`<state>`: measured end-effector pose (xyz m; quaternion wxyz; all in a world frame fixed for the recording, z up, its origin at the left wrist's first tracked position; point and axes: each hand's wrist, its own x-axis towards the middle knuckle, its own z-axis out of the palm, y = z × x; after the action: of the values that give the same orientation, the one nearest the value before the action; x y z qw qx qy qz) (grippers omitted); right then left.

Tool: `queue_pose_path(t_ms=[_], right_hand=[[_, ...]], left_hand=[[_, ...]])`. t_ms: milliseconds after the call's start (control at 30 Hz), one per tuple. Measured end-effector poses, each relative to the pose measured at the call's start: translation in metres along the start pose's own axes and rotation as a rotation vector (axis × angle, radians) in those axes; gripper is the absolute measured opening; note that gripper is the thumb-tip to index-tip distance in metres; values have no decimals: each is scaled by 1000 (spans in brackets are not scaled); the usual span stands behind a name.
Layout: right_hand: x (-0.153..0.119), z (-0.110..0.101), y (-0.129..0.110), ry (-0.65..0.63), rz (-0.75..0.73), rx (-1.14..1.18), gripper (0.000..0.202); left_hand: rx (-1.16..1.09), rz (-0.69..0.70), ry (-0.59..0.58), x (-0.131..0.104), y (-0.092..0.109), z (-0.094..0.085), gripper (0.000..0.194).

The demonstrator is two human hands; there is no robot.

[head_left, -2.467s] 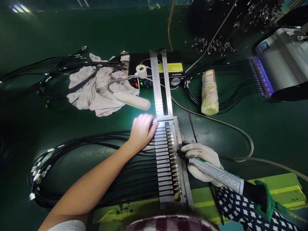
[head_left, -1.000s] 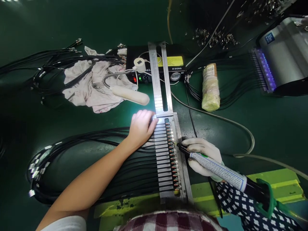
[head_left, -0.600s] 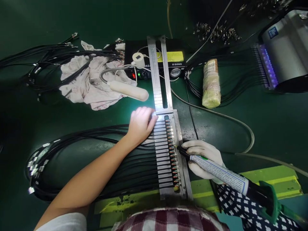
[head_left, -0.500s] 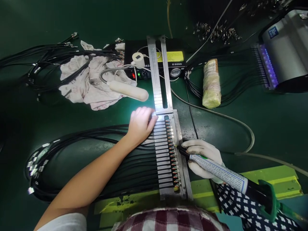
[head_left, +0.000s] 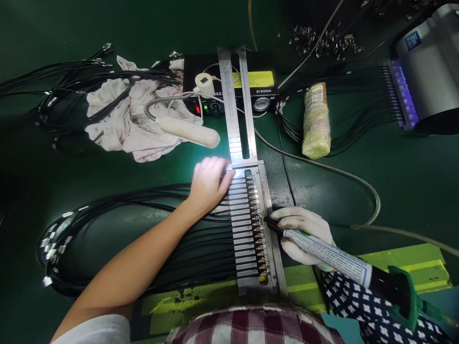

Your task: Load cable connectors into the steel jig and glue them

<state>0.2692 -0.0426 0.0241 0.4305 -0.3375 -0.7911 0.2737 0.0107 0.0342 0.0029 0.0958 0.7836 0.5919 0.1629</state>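
Observation:
My left hand (head_left: pixel 210 184), bare, is closed on the upper left end of a slotted metal fixture (head_left: pixel 245 246), thumb on top. Black cables (head_left: pixel 204 241) lie side by side in its slots, and their small metal connectors (head_left: pixel 256 217) form a row along the right side. My right hand (head_left: pixel 304 234), in a stained white glove, grips a glue syringe (head_left: pixel 326 255) with a printed label, black tip and green cap end. The syringe tip is at the connectors midway down the row, though contact cannot be made out.
Beyond the fixture stands a black dispenser box (head_left: pixel 263 91) with a gauge, under a metal rail (head_left: pixel 229 110). A white lamp (head_left: pixel 190 133) shines over my left hand. A crumpled cloth (head_left: pixel 143 126), a wrapped block (head_left: pixel 316 124), and a purple-lit machine (head_left: pixel 430 71) surround it.
The whole view has shifted slightly. Both hands keep almost the same places on the fixture and syringe, and the syringe tip stays near the middle connectors.

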Motion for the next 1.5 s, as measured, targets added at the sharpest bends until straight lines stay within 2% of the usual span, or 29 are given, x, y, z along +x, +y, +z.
queue_pose_path(t_ms=[733, 933, 1133, 1500], right_hand=[[-2, 0, 3, 3, 25, 32, 23], [-7, -2, -3, 29, -26, 5, 23], [-14, -2, -6, -22, -41, -9, 24], [-11, 0, -7, -20, 18, -35, 21]], left_hand=[[8, 13, 9, 0, -2, 2, 21], [5, 6, 7, 0, -2, 1, 21], [21, 4, 2, 0, -2, 1, 21], [22, 13, 16, 0, -3, 2, 21]])
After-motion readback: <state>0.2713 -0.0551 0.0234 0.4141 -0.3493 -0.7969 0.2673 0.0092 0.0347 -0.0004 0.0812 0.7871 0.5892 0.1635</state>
